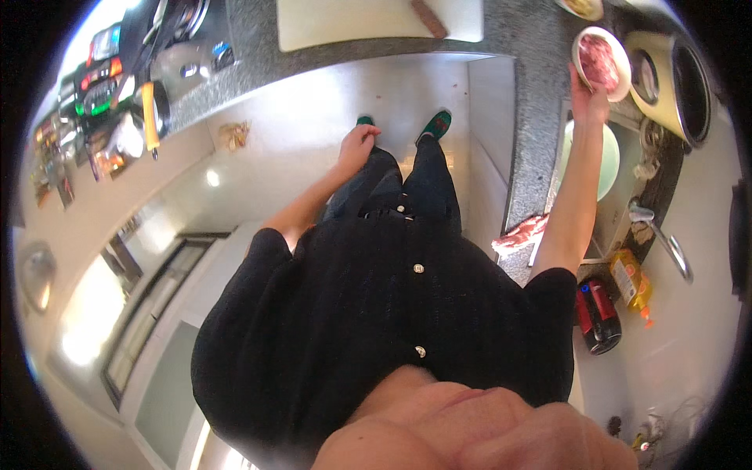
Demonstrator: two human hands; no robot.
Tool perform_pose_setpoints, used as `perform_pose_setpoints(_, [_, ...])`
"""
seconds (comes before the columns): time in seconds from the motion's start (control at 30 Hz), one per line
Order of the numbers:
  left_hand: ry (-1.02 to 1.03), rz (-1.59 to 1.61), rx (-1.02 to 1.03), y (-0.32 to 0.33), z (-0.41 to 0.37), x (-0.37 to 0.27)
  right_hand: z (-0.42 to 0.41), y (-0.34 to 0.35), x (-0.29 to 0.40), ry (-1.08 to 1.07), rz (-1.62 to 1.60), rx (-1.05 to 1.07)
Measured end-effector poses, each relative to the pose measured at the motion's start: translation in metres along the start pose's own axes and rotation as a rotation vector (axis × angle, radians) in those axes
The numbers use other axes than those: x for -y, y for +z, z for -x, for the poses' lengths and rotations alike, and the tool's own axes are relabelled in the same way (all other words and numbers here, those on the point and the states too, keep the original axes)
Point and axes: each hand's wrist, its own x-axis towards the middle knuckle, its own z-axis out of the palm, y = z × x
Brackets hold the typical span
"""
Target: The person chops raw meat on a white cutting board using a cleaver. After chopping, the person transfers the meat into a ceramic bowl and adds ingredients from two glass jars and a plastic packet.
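Note:
My right hand (589, 103) grips the rim of a white bowl (624, 88) of raw meat (599, 61), over the granite counter at the upper right. Below my right forearm, a strip of raw meat (520, 234) lies by the sink's edge. A pale green basin (610, 150) sits in the sink, partly behind my forearm. My left hand (357, 145) hangs over my thigh, its fingers loosely curled; whether they hold anything is not clear. On the counter ahead, a white cutting board (352, 23) bears a brown elongated piece (429, 19) that I cannot identify.
A cream rice cooker-like appliance (664, 76) stands beyond the bowl, near another small bowl (581, 7). The chrome faucet (670, 241), a yellow soap bottle (631, 279) and a red-and-black container (598, 317) are at the right. A yellow-handled utensil (150, 117) and packages crowd the left counter.

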Motion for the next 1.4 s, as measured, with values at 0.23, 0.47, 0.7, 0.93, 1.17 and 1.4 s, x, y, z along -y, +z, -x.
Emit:
perform_pose_setpoints(0.23, [-0.213,-0.002,-0.043,-0.047,0.034,0.072,0.106,0.177,-0.029,0.113,0.273,0.251])
perform_pose_setpoints(0.47, [-0.278,0.033,-0.117,-0.099,0.05,0.117,0.121,0.294,-0.158,0.45,0.215,0.573])
perform_pose_setpoints(0.7, [-0.289,0.079,-0.206,-0.136,0.082,0.162,0.133,0.338,-0.25,0.432,0.269,0.476])
perform_pose_setpoints(0.93, [-0.27,0.14,-0.231,-0.167,0.083,0.183,0.124,0.341,-0.273,0.307,0.188,0.41])
perform_pose_setpoints(1.17, [-0.164,0.238,-0.26,-0.189,0.065,0.175,0.174,0.302,-0.28,0.273,0.386,0.336])
perform_pose_setpoints(1.4, [-0.103,0.232,-0.287,-0.223,0.061,0.17,0.271,0.2,-0.271,0.575,0.492,0.325])
